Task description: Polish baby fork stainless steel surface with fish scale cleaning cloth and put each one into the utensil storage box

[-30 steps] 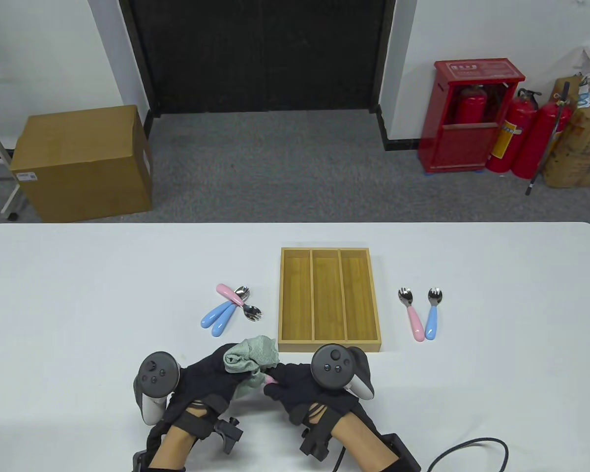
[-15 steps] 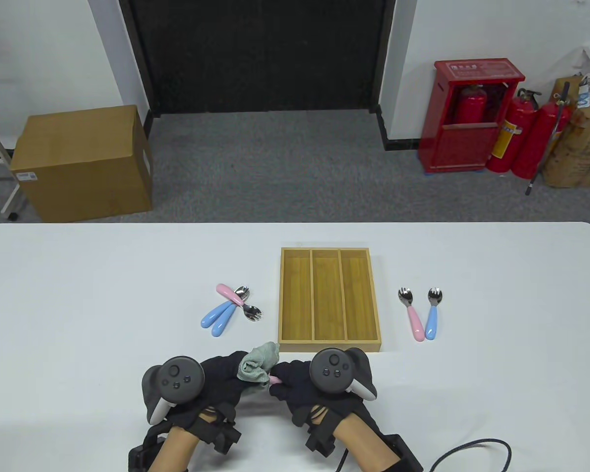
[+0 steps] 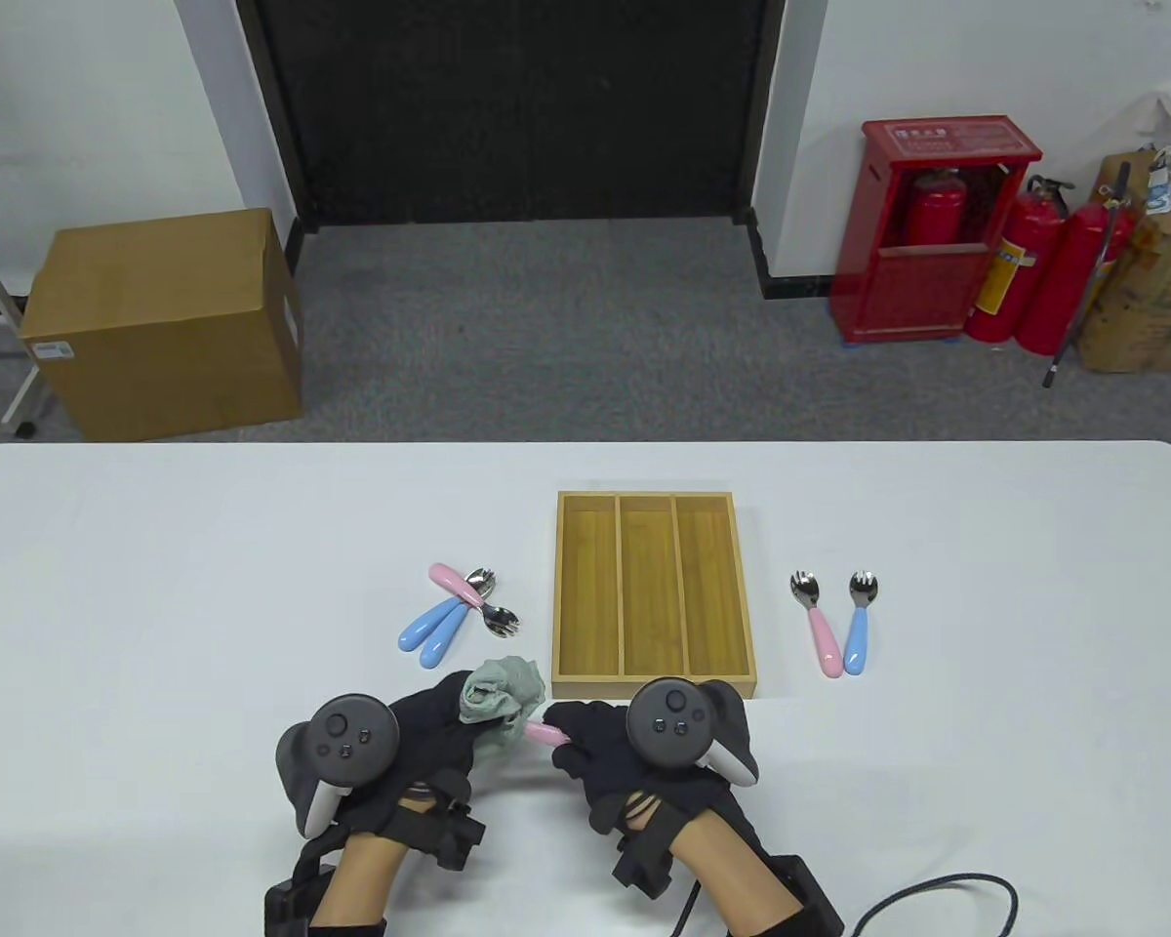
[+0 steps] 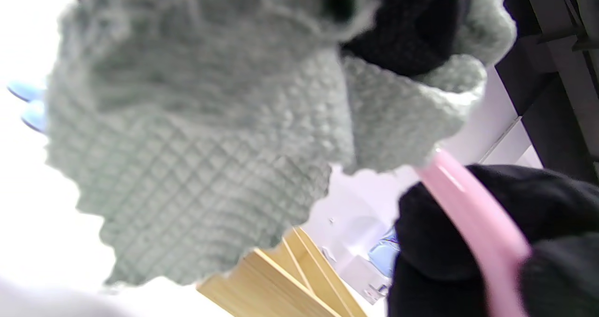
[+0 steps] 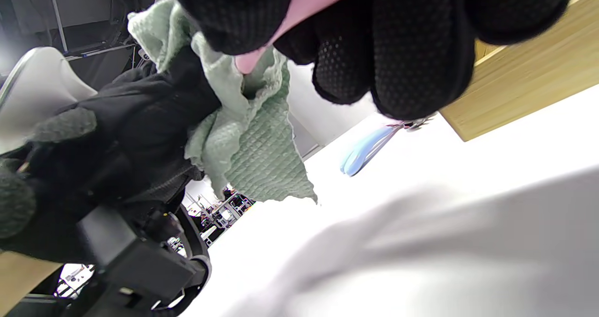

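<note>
My right hand [image 3: 585, 752] grips a pink-handled baby fork [image 3: 546, 733] by its handle, low in the table view. The fork's steel head is buried in the grey-green fish scale cloth [image 3: 501, 689], which my left hand [image 3: 439, 727] holds bunched around it. In the left wrist view the cloth [image 4: 196, 134] fills the frame and the pink handle [image 4: 472, 223] runs out between black fingers. The right wrist view shows the handle [image 5: 299, 12] entering the cloth [image 5: 252, 139]. The wooden storage box [image 3: 653, 688] with three compartments lies just beyond both hands.
Left of the box lie three forks in a pile, two blue [image 3: 434, 630] and one pink [image 3: 454, 583]. Right of it lie a pink fork [image 3: 818, 625] and a blue fork [image 3: 859, 625]. A cable [image 3: 937, 893] trails at the bottom right.
My left hand turned and moved with the cloth, which is now bunched tighter over the fork head. My right hand slid slightly right, so more of the pink handle shows.
</note>
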